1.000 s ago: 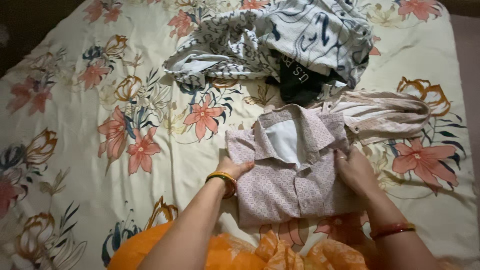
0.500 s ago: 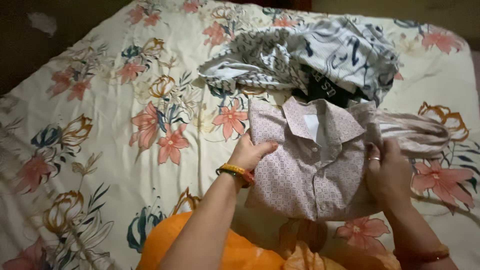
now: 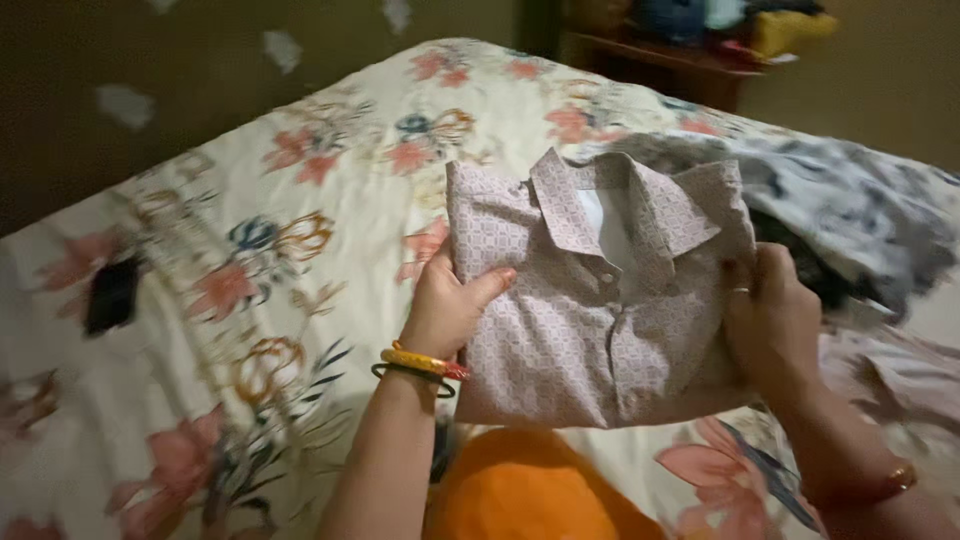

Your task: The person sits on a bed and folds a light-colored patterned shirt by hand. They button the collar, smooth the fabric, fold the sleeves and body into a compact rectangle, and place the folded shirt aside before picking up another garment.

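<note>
A folded shirt (image 3: pixel 590 300) is held above the bed (image 3: pixel 250 250), clamped at its left edge by the left hand (image 3: pixel 452 305) and at its right by the right hand (image 3: pixel 775 320), collar pointing away.

A bed with a cream floral sheet (image 3: pixel 250 250) fills the dim room, a dark wall (image 3: pixel 120 60) behind and a wooden shelf (image 3: pixel 680 50) beyond.

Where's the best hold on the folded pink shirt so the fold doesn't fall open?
Take the folded shirt by its two side edges around mid-height, one grip from each side, as the left hand and right hand do now. The layers stack at those folded edges, so pinching there keeps them together. The collar end and bottom hem look looser, likely to sag.
</note>
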